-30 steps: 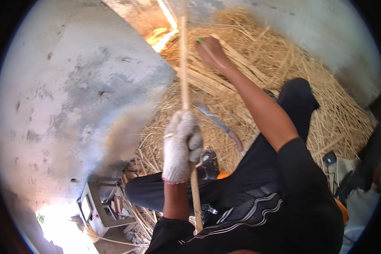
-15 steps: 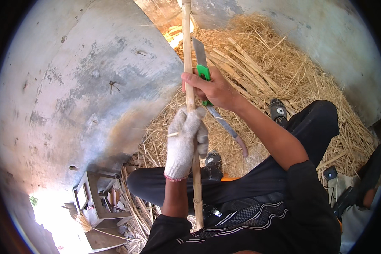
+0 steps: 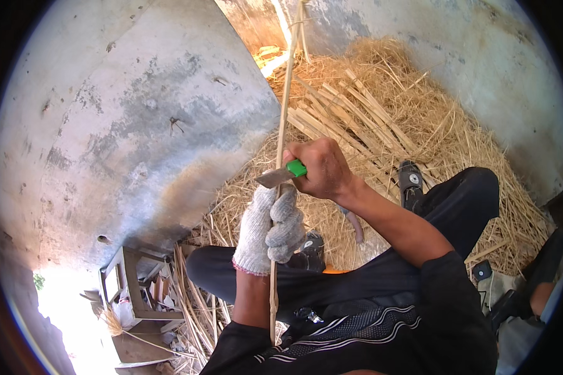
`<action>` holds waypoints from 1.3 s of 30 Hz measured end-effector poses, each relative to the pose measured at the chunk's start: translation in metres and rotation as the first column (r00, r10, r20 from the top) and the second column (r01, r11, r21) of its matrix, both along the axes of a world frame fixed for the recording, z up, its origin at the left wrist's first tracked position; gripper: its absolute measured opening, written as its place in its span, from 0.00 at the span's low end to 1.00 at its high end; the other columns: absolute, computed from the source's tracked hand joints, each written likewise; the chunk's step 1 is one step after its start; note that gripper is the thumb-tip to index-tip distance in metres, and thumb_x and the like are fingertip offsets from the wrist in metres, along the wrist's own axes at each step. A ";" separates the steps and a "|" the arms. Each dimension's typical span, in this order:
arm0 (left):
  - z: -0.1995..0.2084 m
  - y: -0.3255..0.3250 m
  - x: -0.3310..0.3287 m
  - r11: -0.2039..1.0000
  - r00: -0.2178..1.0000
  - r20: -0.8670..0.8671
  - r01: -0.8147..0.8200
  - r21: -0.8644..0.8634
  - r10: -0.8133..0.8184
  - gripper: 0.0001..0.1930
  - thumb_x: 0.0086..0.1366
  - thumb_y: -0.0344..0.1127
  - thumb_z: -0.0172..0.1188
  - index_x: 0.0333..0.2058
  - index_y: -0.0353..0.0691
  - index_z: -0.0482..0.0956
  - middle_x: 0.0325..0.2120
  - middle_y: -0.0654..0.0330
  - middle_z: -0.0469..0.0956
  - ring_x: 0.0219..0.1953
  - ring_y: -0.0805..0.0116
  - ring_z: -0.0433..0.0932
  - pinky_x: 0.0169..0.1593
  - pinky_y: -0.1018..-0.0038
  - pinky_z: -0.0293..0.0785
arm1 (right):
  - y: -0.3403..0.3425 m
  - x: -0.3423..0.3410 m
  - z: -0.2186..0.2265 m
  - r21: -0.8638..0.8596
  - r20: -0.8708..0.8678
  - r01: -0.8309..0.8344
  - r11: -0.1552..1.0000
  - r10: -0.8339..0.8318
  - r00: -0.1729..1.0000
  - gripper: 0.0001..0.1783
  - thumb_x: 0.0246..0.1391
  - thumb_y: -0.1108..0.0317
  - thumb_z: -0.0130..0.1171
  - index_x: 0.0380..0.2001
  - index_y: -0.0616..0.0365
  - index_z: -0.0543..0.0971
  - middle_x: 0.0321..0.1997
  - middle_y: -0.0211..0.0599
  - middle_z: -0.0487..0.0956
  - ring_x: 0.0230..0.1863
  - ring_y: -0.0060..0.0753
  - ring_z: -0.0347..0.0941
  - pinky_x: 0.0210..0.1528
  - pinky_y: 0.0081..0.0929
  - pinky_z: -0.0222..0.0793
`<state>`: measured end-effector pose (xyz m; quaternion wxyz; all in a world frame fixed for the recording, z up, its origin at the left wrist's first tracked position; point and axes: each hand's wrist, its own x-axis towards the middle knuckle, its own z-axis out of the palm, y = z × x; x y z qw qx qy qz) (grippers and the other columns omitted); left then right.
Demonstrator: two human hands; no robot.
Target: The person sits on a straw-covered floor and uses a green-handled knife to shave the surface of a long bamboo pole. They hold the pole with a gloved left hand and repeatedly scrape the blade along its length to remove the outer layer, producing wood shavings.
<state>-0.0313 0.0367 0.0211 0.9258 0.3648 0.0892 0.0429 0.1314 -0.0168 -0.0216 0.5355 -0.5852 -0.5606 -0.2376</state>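
My gloved left hand is closed around a long bamboo strip, which runs from the top of the view down toward my lap. Just above it, my bare right hand grips a green-handled knife. The knife's blade points left and lies across the strip, right at the top of the glove. My right thumb is close to the strip; whether it presses on it is hard to see.
Split bamboo pieces lie on a heap of straw-like shavings ahead. A tool's brown handle shows under my right forearm. At lower left stands a wooden stool frame beside thin strips. Another person's leg is at right.
The bamboo strip now shows a narrower side and its top leans right. My right hand has lowered and turned the knife from pointing up to lying across the strip. The left hand moved slightly down.
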 end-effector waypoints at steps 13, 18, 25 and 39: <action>-0.031 -0.032 0.005 0.978 0.968 -0.230 -0.053 0.203 0.101 0.25 0.72 0.57 0.43 0.19 0.49 0.62 0.05 0.69 0.56 0.03 0.78 0.51 0.05 0.81 0.48 | 0.006 0.106 -0.022 -0.290 -0.064 0.643 0.709 -0.685 0.726 0.23 0.55 0.59 0.55 0.08 0.51 0.67 0.07 0.26 0.61 0.08 0.24 0.56 0.10 0.30 0.52; -0.027 -0.017 0.011 0.944 0.967 -0.172 -0.132 0.302 0.190 0.23 0.73 0.54 0.45 0.21 0.47 0.64 0.09 0.68 0.59 0.05 0.79 0.54 0.06 0.81 0.48 | -0.002 0.086 -0.009 -0.232 -0.649 -0.056 0.971 -0.111 0.752 0.22 0.56 0.59 0.54 0.09 0.49 0.66 0.08 0.23 0.60 0.12 0.20 0.53 0.16 0.26 0.50; -0.012 -0.013 0.013 0.835 0.920 -0.137 -0.259 0.486 0.366 0.20 0.71 0.51 0.49 0.24 0.45 0.67 0.10 0.67 0.61 0.07 0.79 0.57 0.08 0.81 0.51 | -0.010 0.036 0.006 0.032 -0.655 -0.535 0.844 0.422 0.627 0.19 0.60 0.53 0.57 0.26 0.57 0.82 0.17 0.22 0.69 0.21 0.18 0.63 0.25 0.21 0.56; -0.020 -0.010 -0.004 0.986 0.986 -0.053 -0.154 0.069 0.158 0.25 0.73 0.58 0.40 0.21 0.48 0.63 0.05 0.68 0.55 0.03 0.77 0.50 0.05 0.79 0.46 | -0.005 0.016 -0.007 -0.149 -0.097 -0.108 0.983 0.094 0.991 0.06 0.43 0.71 0.57 0.16 0.55 0.75 0.10 0.35 0.73 0.11 0.29 0.70 0.15 0.30 0.62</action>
